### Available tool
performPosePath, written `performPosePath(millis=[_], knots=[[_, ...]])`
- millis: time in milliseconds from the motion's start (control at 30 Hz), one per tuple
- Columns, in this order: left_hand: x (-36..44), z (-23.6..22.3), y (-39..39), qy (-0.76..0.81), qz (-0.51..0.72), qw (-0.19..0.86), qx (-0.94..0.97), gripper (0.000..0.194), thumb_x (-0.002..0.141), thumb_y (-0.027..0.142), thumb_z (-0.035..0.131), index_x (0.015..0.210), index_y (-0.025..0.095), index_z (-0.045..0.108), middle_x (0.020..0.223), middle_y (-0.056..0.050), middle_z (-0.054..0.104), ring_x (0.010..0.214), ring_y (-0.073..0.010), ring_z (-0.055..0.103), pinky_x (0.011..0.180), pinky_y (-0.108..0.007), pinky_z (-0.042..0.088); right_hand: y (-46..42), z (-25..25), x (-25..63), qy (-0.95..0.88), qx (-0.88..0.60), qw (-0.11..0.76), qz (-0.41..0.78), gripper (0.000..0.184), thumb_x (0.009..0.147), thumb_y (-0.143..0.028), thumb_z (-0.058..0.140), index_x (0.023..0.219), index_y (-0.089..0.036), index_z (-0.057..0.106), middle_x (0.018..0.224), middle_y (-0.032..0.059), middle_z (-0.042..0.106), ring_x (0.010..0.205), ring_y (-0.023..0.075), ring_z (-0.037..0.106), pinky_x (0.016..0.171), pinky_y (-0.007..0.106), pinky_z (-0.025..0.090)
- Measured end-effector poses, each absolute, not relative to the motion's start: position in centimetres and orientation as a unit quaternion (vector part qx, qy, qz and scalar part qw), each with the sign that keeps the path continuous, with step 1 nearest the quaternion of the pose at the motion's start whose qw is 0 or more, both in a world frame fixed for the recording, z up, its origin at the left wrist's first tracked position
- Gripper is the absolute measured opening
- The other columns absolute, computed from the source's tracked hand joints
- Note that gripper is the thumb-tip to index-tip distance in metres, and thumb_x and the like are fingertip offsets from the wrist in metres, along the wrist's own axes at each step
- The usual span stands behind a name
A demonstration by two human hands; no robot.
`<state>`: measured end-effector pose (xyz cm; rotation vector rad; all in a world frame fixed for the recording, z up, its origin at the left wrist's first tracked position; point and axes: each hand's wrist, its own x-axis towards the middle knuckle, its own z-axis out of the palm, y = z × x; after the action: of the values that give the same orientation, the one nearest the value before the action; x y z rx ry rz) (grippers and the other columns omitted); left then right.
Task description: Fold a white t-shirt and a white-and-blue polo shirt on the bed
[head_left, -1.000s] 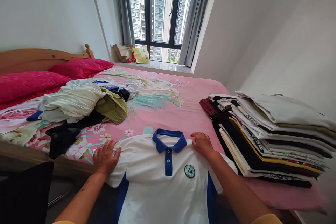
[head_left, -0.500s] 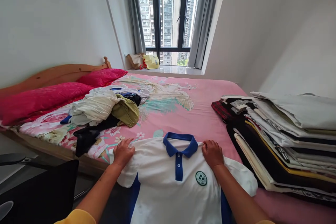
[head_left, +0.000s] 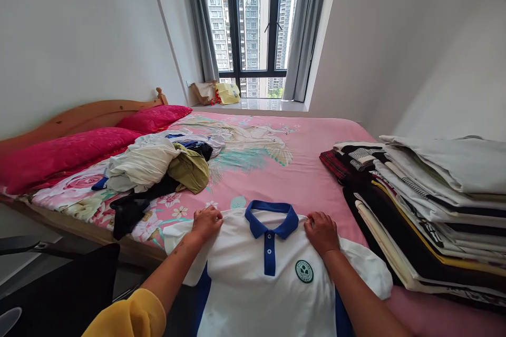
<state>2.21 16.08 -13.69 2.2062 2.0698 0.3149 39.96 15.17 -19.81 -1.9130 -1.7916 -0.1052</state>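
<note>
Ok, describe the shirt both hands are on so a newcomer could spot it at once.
On the pink floral bed, at its near edge, lies a polo shirt, between the loose clothes heap and the folded stack. It alone is white with a blue collar, blue placket and round green badge.

The polo shirt (head_left: 261, 274) runs off the bottom edge — hem unseen, badge (head_left: 304, 271) unreadable.

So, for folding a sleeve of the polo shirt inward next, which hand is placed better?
Probably the left hand: it grips the polo shirt at the shoulder, and that sleeve lies free. The right hand works close beside the folded stack.
</note>
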Motion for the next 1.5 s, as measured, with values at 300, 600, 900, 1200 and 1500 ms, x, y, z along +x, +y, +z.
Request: performPosePath(millis=[300,600,900,1200,1500], knots=[[1.3,-12.7,17.0,0.66,0.103,0.056,0.742,0.013,0.076,0.024,0.052,0.076,0.021,0.064,0.087,-0.004,0.066,0.087,-0.0193,0.059,0.075,-0.03,0.04,15.4,-20.8,40.3,-0.654,-0.699,0.287,-0.045,0.018,0.089,-0.025,0.037,0.095,-0.018,0.053,0.094,0.0059,0.061,0.09,0.0205,0.051,0.08,0.032,0.032],[1.8,-10.5,14.9,0.624,0.18,0.008,0.76,0.024,0.088,0.025,0.036,0.091,0.019,0.059,0.089,-0.009,0.064,0.09,-0.0228,0.057,0.084,-0.037,0.039,15.2,-21.1,40.4,-0.658,-0.661,0.357,-0.049,0.02,0.085,-0.021,0.037,0.1,-0.016,0.049,0.097,0.0081,0.06,0.09,0.0215,0.052,0.083,0.034,0.037],[0.0,-8.1,12.5,0.605,0.19,0.057,0.771,0.017,0.078,0.015,0.045,0.079,0.019,0.062,0.082,-0.007,0.064,0.085,-0.0208,0.058,0.081,-0.033,0.042,12.8,-18.3,40.3,-0.712,-0.602,0.362,0.001,0.023,0.088,-0.026,0.034,0.095,-0.018,0.054,0.092,0.0078,0.06,0.091,0.0203,0.054,0.085,0.034,0.041],[1.7,-0.8,7.2,0.538,0.355,0.297,0.704,0.009,0.071,0.025,0.044,0.07,0.018,0.05,0.065,0.004,0.05,0.064,-0.0122,0.046,0.057,-0.023,0.036,6.6,-7.2,43.3,-0.677,-0.607,0.415,0.02,0.025,0.084,-0.041,0.042,0.094,-0.022,0.056,0.089,0.0051,0.065,0.079,0.0197,0.061,0.074,0.03,0.045],[3.6,-6.4,2.0,0.542,0.329,0.439,0.637,0.024,0.069,0.039,0.06,0.072,0.015,0.06,0.062,0.004,0.053,0.061,-0.0111,0.046,0.055,-0.021,0.033,0.8,-13.4,44.3,-0.723,-0.608,0.328,0.016,0.023,0.087,-0.037,0.04,0.089,-0.021,0.057,0.085,0.0062,0.064,0.08,0.0226,0.06,0.072,0.036,0.045]])
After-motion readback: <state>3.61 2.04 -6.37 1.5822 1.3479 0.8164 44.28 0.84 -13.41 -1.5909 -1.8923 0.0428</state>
